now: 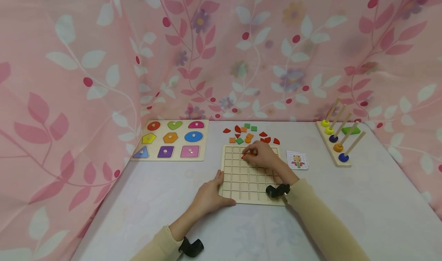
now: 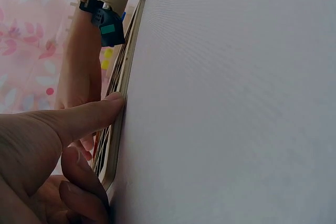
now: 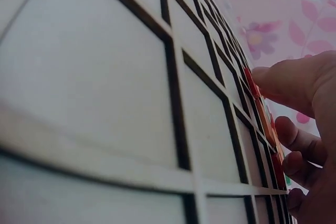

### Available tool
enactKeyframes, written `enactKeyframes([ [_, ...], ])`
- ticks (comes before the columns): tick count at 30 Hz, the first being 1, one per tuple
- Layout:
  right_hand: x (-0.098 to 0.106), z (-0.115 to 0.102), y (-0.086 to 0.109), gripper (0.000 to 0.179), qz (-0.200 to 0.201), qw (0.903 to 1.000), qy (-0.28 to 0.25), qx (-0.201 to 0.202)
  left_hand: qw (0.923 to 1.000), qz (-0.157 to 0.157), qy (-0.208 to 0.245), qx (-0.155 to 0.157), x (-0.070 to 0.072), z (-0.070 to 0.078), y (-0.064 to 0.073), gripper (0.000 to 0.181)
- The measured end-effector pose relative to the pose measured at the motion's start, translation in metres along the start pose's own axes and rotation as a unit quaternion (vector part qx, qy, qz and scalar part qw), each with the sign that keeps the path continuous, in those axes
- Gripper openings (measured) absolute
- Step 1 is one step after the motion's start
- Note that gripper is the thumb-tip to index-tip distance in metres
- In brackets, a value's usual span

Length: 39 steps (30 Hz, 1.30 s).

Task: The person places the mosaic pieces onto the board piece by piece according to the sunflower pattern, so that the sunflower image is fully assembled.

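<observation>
Red tile (image 1: 243, 157) is pinched in the right hand (image 1: 261, 154) up near the grid board's (image 1: 240, 186) far edge, near-left corner clamped by the left hand (image 1: 209, 195).

Looks like a curtained play corner, wider room unclear: walled by pink leaf-and-flower-printed fabric (image 1: 241, 53), furnished with a white-covered worktop (image 1: 250, 234), a rectangular wooden shape puzzle (image 1: 181, 142) and a wooden peg stacker (image 1: 331, 144).

Text: none legible.
Checked all three views; no words, numbers, brands or signs can be read on anything.
</observation>
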State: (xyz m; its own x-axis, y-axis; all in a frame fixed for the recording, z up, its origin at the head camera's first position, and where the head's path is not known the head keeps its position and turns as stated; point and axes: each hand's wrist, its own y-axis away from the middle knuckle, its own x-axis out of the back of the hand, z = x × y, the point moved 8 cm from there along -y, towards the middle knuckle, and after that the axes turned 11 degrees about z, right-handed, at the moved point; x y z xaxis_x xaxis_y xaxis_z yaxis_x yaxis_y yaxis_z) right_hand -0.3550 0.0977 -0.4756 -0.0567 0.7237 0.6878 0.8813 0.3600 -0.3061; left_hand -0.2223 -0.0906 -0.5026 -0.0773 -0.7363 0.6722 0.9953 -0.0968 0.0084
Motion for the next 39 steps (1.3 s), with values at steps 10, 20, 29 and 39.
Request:
enactKeyframes([
  [10,-0.003,0.006,0.001,0.019,-0.010,0.9999,-0.009,0.005,1.0000,-0.002,0.001,0.001,-0.001,0.000,0.000,0.112],
  [20,-0.001,0.008,0.001,0.012,-0.004,1.0000,-0.003,0.001,1.0000,-0.002,0.001,0.001,-0.001,-0.001,0.000,0.112],
  [29,0.023,0.023,0.006,0.019,0.044,0.9978,0.002,-0.050,0.9999,-0.002,0.010,-0.004,-0.002,0.000,-0.001,0.113],
  [39,0.037,0.044,0.021,0.011,0.032,0.9945,0.014,-0.098,0.9998,0.008,0.016,-0.004,-0.001,-0.002,-0.001,0.113],
])
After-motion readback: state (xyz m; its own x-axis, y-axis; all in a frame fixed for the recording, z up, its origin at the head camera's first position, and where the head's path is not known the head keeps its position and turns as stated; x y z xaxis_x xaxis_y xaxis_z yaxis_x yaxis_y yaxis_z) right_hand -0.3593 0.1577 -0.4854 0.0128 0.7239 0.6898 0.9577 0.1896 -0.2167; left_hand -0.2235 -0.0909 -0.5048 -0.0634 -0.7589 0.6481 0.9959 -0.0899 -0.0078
